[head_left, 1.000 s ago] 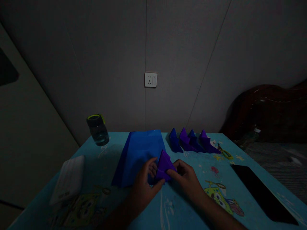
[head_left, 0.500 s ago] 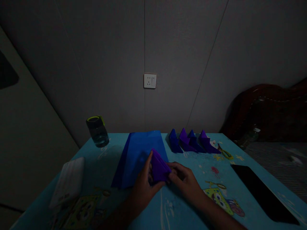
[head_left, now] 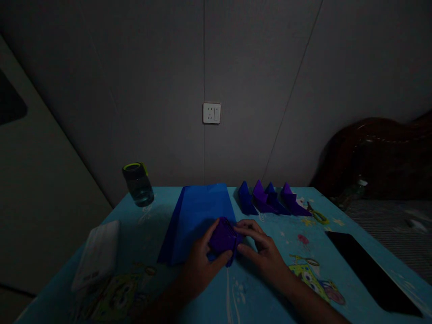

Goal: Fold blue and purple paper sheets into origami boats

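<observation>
V. dim; grey panel wall (head_left: 148, 90) w/ wht socket (head_left: 212, 113), dk brn headboard (head_left: 381, 157) R.

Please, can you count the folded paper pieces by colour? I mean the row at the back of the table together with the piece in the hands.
Purple: 3 (purple piece in the hands, purple pieces in the row)
Dark blue: 2 (dark blue pieces in the row)
Total: 5

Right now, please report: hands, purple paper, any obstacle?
Left hand, right hand: both on folded purple paper. Blue paper sheets beyond, partly hidden by hands.
</observation>
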The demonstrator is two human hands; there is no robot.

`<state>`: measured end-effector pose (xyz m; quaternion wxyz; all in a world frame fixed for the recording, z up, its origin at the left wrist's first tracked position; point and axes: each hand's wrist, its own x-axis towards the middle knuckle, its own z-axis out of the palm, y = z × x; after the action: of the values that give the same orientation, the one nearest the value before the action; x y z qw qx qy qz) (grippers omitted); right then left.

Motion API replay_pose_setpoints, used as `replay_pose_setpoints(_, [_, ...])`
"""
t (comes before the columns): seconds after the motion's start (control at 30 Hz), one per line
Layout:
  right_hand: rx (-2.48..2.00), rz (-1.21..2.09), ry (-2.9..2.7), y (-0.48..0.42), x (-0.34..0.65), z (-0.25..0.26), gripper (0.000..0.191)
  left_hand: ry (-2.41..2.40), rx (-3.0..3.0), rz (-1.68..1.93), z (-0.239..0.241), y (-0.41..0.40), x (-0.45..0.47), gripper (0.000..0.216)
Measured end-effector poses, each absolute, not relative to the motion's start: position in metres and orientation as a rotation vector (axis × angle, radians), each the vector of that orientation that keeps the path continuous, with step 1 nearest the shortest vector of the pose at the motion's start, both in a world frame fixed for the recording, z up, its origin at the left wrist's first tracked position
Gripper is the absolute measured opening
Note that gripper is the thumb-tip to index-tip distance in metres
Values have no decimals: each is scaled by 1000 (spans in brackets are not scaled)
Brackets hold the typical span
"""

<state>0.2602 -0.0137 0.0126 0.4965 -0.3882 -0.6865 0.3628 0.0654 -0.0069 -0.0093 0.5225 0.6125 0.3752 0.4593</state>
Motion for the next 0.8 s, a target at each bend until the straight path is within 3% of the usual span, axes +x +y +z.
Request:
replay_pose_setpoints(0.23, [-1012,935,-1686,-19,258,23,21,1121,1706,953,1,-9,67,20])
replay_pose_setpoints(0.4, [-1112,1037,-1662,-21,255,26,24,1160,1811,854,5,-9,69,38])
replay_pose_setpoints(0.6, [-1128,1063,-1659,-19,255,21,23,1048,1784,884,6,-10,69,19])
replay_pose_setpoints(0.8, [-1162,1099,-1664,-21,251,18,21,1044,1679,701,-3,-12,71,20])
